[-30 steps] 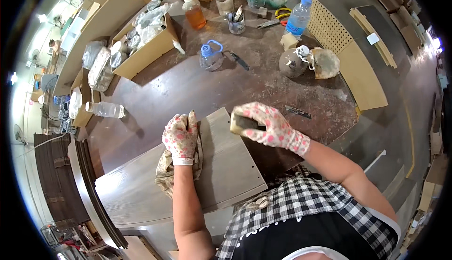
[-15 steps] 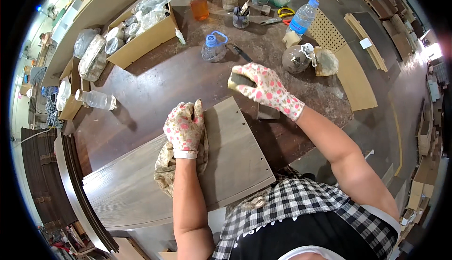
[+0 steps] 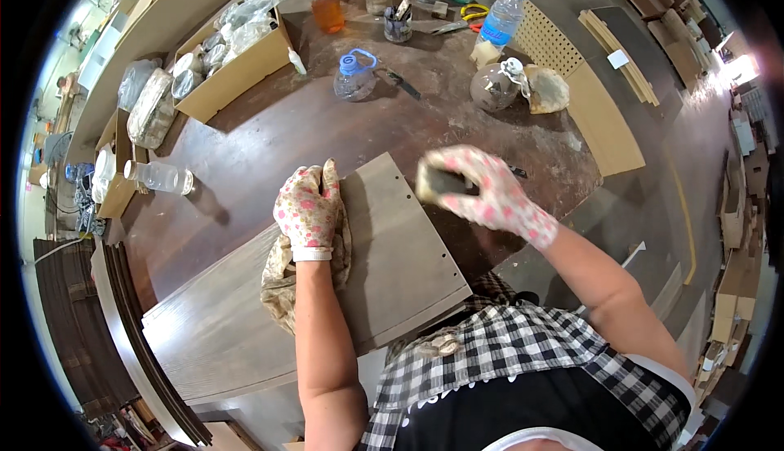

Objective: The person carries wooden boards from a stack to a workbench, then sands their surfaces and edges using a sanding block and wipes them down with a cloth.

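A grey wood-grain board point(image 3: 392, 247) lies slantwise on the brown table in front of me. My left hand point(image 3: 307, 210), in a floral glove, is closed on a stained rag point(image 3: 282, 284) at the board's far edge. Part of the rag is hidden under the hand and wrist. Over the table, just beyond the board's right end, my right hand point(image 3: 490, 190) in a matching glove grips a dark sponge-like block point(image 3: 445, 182) with a pale edge. Motion blurs this hand slightly. Small dark holes run along the board's right end.
Farther back stand a small blue-capped bottle point(image 3: 354, 78), a knife point(image 3: 403, 85), an orange-liquid bottle point(image 3: 327, 6), a water bottle point(image 3: 500, 18) and a tied bag point(image 3: 493, 88). A carton of bags point(image 3: 237, 75) and a clear bottle point(image 3: 162, 175) are at left. Panels point(image 3: 131, 320) stand at lower left.
My right hand has moved right and nearer to me with the block, toward the board's right end. The left hand stays on the rag. The whole view has shifted slightly.
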Available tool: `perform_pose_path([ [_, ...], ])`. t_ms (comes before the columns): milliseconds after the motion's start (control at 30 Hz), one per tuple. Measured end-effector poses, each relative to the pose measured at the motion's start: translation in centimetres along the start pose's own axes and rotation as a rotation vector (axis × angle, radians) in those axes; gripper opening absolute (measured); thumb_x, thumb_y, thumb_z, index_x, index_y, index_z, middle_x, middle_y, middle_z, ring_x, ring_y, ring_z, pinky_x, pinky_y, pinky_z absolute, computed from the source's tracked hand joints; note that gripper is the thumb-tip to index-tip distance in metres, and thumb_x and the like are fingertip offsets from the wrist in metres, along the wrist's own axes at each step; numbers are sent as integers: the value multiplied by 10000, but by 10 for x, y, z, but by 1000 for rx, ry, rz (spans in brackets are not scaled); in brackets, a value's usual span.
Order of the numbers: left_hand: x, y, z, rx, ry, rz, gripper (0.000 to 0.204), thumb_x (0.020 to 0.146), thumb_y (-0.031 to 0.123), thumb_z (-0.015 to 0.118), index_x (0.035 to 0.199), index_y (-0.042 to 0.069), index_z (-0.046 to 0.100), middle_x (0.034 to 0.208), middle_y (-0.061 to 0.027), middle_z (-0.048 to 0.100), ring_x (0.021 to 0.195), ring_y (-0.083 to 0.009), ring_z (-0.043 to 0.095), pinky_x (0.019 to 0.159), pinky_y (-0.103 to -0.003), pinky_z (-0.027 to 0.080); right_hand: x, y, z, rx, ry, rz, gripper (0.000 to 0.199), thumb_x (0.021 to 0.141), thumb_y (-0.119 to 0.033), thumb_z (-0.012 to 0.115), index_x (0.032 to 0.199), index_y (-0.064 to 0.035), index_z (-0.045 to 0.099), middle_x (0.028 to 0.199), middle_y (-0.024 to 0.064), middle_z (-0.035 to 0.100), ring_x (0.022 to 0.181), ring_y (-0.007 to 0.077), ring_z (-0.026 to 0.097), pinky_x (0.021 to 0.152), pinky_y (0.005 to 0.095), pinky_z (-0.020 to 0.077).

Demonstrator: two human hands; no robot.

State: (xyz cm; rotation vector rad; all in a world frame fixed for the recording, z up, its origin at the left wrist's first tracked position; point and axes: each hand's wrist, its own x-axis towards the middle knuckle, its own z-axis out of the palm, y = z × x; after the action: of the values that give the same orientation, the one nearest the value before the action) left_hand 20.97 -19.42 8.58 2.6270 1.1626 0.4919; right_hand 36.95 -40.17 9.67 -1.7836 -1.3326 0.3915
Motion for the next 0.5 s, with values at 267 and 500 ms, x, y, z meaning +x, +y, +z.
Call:
perform_pose_path([
  [267,0,-2,1,-31,10,-23,330,886,359,553,740,84,663,789,-104,638,742,-304,612,680,-390,482,-36,10,6,55,-140,-93,440,717,-194,732,1124,-98,594,1121,100,617,1050,270,582,905,385,462],
  [500,4,3,2,10,7,-11,309,888,369,547,813,108,694,810,-107,649,759,-302,623,693,-389,486,-29,-8,-1,77,-25,21,435,735,-210,713,1134,-81,595,1129,96,616,1066,271,575,923,379,454],
])
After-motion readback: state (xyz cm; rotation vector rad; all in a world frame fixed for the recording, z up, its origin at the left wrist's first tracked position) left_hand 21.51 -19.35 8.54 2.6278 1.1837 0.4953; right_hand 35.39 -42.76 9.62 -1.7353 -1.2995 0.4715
